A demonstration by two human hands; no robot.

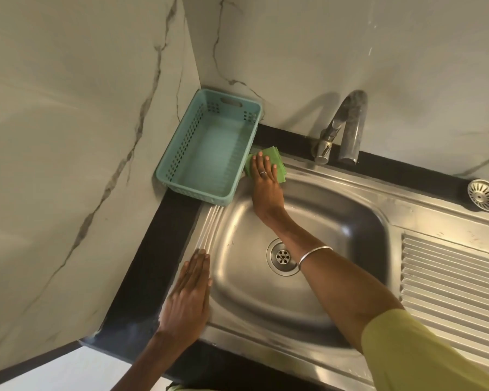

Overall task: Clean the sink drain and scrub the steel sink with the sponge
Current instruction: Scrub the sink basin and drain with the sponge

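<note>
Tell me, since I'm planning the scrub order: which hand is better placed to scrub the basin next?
The right hand. It already presses the green sponge on the steel sink rim at the far left corner, above the basin. The left hand lies flat on the near left rim, holding nothing.

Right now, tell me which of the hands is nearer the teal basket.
Right. The right hand presses the green sponge on the sink rim right beside the teal basket; the left hand rests flat on the sink's near-left edge, farther away.
</note>
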